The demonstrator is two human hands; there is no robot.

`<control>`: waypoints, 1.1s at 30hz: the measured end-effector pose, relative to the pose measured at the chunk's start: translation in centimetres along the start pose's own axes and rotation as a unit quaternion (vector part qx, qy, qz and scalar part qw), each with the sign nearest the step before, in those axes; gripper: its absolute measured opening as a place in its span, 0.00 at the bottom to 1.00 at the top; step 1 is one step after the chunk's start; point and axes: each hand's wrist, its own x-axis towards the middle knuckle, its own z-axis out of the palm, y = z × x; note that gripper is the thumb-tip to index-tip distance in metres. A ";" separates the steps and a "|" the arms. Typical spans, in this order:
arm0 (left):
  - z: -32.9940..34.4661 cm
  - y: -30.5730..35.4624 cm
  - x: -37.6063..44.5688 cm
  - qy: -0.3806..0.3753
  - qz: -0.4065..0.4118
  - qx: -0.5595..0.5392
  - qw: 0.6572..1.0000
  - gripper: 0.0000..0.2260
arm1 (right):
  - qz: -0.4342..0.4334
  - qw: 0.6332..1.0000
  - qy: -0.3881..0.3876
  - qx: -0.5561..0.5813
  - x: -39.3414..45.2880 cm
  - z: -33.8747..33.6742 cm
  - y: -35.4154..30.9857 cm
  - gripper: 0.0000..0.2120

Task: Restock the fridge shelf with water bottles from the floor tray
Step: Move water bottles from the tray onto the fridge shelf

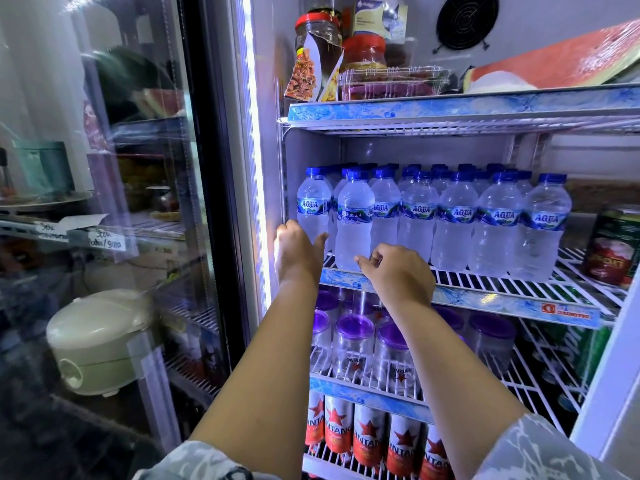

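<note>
Both hands are reaching to the shelf front at frame centre: left hand [298,247] is touching the leftmost water bottle [313,209], fingers mostly hidden, so grip probably loose; right hand [398,271] is hanging loosely curled, holding nothing, just below the front bottle [354,223]. Water bottles [457,220] are filling most of the wire shelf [485,299], so restocking looks nearly done. Floor tray is sitting out of view. Red can [613,251] is occupying the right end.

Small shop: glass-door drinks fridge [263,202], beer cans [369,441].
</note>
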 end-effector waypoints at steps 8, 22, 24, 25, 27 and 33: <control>-0.3 0.3 0.1 -0.018 0.000 0.012 1.000 0.25 | -0.004 1.000 0.001 -0.003 0.0 0.1 0.0 0.18; -0.4 -0.3 0.1 -0.029 -0.007 0.004 1.000 0.27 | -0.006 1.000 0.001 0.000 0.0 -0.1 0.1 0.16; -0.4 -0.1 0.0 -0.031 -0.011 0.008 0.999 0.27 | -0.005 1.000 -0.001 0.000 0.0 0.0 0.1 0.16; -0.3 0.0 0.0 -0.032 -0.012 0.013 0.999 0.27 | -0.004 1.000 -0.002 -0.001 0.0 0.0 0.1 0.16; -0.2 0.0 -0.1 -0.032 -0.008 0.034 0.999 0.27 | -0.005 1.000 -0.002 -0.003 0.0 0.0 0.1 0.16; 0.4 -0.3 -0.1 -0.029 -0.023 0.011 0.999 0.27 | -0.006 1.000 -0.002 0.004 0.0 -0.1 0.1 0.17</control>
